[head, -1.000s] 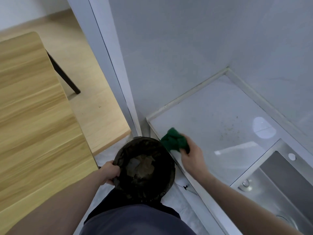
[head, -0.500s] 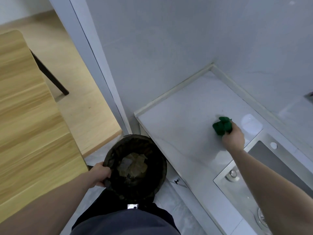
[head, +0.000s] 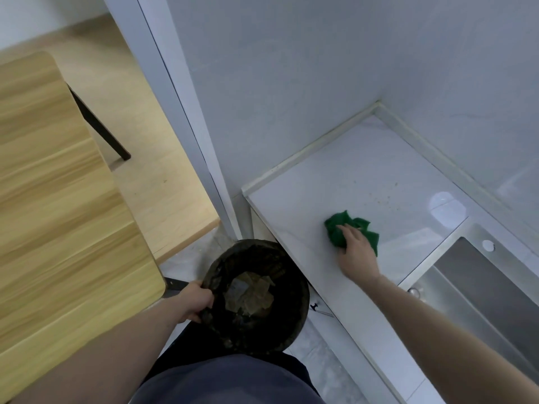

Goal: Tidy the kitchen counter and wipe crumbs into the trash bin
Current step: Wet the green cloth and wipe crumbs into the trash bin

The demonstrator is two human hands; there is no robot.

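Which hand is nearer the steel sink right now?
Right. The right hand presses the crumpled green cloth on the white counter just left of the stainless steel sink; the left hand grips the black round bin's rim, farther off.

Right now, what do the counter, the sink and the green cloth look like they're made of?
Counter: pale, glossy stone or tile, judging by the light reflections. Sink: brushed stainless steel, grey metallic sheen. Green cloth: soft crumpled fabric, possibly microfibre, under the right hand.
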